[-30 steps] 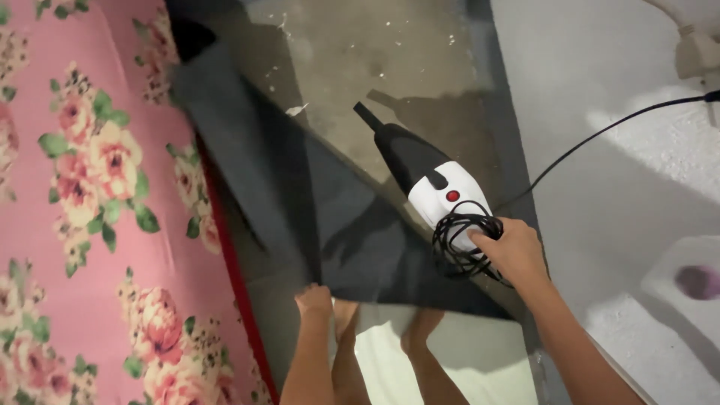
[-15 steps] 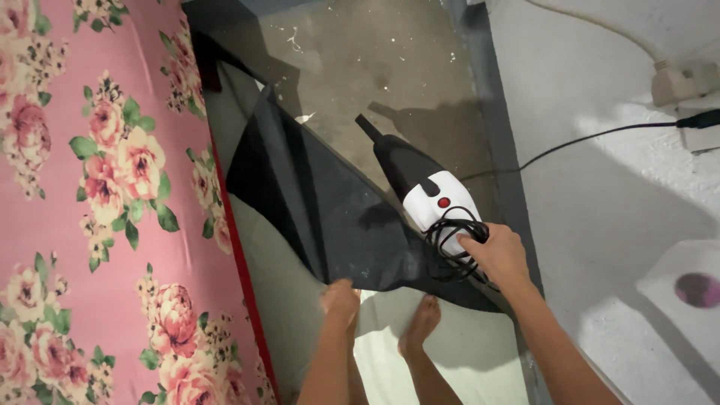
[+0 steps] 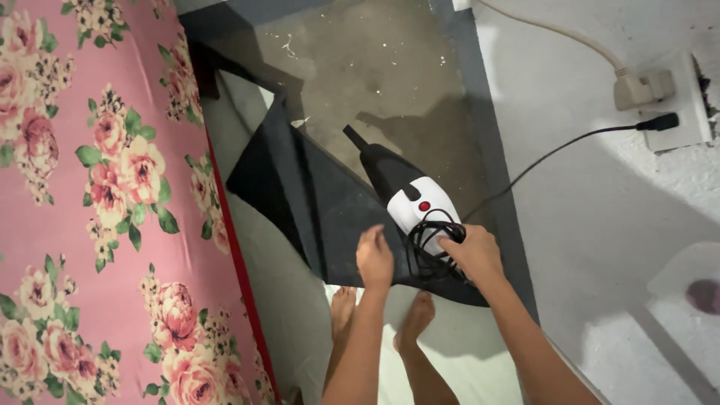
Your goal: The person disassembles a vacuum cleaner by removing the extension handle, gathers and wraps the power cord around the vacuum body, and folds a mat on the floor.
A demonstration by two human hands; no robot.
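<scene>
Bare concrete floor (image 3: 375,67), stained and flecked with pale debris, fills the upper middle of the view, bordered on the right by a grey strip and then a white wall (image 3: 600,225). On the left stands a pink mattress (image 3: 97,202) printed with roses and green leaves, with a red edge along its lower side.

A dark grey mat (image 3: 315,202) lies folded back on itself between the mattress and the floor, its near corner raised off the ground. Our left hand (image 3: 374,259) rests on the near edge of this mat, fingers together and pointing away from us; we cannot tell whether the thumb is tucked under the fabric. Our two bare feet (image 3: 379,319) show below the mat edge, on a pale floor surface.

Our right hand (image 3: 469,253) is closed around the rear handle of a handheld vacuum cleaner (image 3: 401,187), just beside the left hand. The unit has a black front body tapering to a narrow nozzle, which points up and left, angled toward the concrete. Its rear housing is white with a red button on top. A bundle of black cord (image 3: 427,251) is looped at the handle, under our right fingers.

From the unit a black cable (image 3: 555,154) runs right across the wall to a white socket block (image 3: 686,101), where its black plug is inserted. A second, white plug with a white lead sits in the same block, above the black one.
</scene>
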